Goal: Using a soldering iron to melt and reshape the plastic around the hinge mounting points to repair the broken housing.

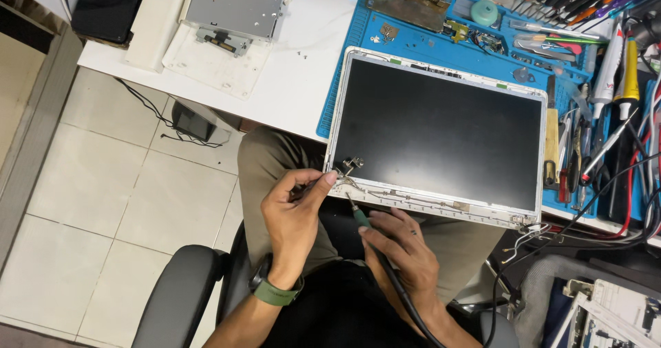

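The laptop screen panel is laid flat on the blue mat at the desk edge, long axis running L–R, its near edge overhanging towards the lap. The near-left hinge is pinched by the left hand, which is nearer to it. A screwdriver is gripped by the right hand, tip up at the edge just right of the hinge.

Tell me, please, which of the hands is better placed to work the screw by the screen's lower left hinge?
The right hand: it already holds the screwdriver, whose tip sits at the panel's bottom edge beside the hinge. The left hand is busy pinching that corner of the laptop screen panel.
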